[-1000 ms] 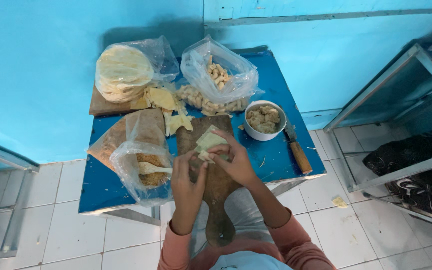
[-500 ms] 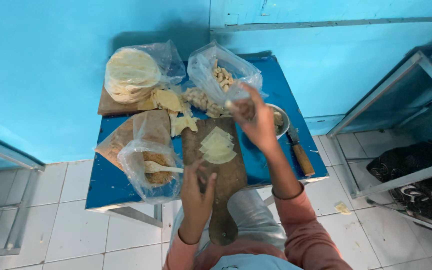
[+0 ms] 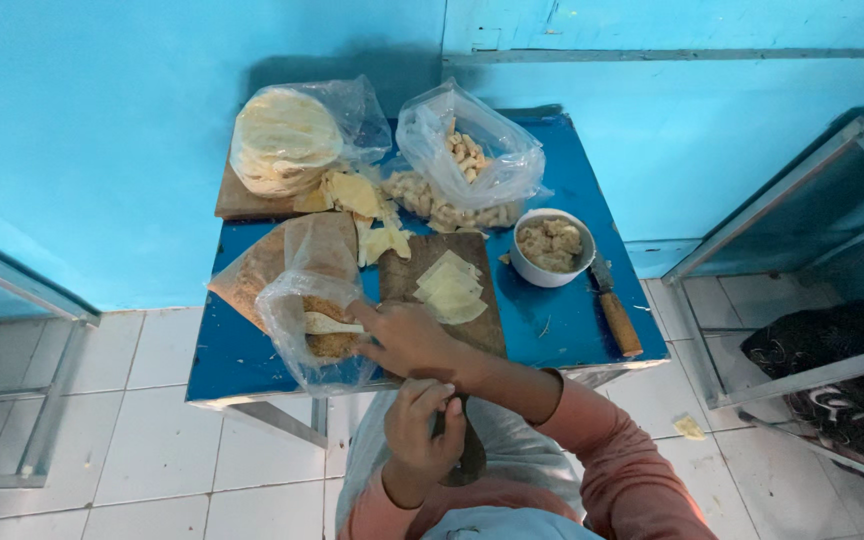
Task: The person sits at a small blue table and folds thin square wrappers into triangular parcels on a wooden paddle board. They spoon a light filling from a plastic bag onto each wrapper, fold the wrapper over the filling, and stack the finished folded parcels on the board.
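Table [image 3: 572, 345]: stands against the wall, the person at its near edge.
Far left: a bag of stacked flatbreads [image 3: 287, 140] rests on a board [image 3: 237, 203].
Far centre: a bag of small pieces [image 3: 467, 160] lies right of the flatbreads.
Centre: a cutting board [image 3: 407, 275] carries a stack of wrappers [image 3: 450, 290].
Right: a bowl [image 3: 550, 247] sits beside the cutting board; a knife [image 3: 612, 305] lies right of the bowl.
Near left: an open bag of crumbs [image 3: 317, 330] holds what appears to be a spoon [image 3: 327, 323].
Right hand [image 3: 407, 340]: reaches across to the spoon at the bag's mouth.
Left hand [image 3: 422, 435]: sits below the table edge, over the lap.
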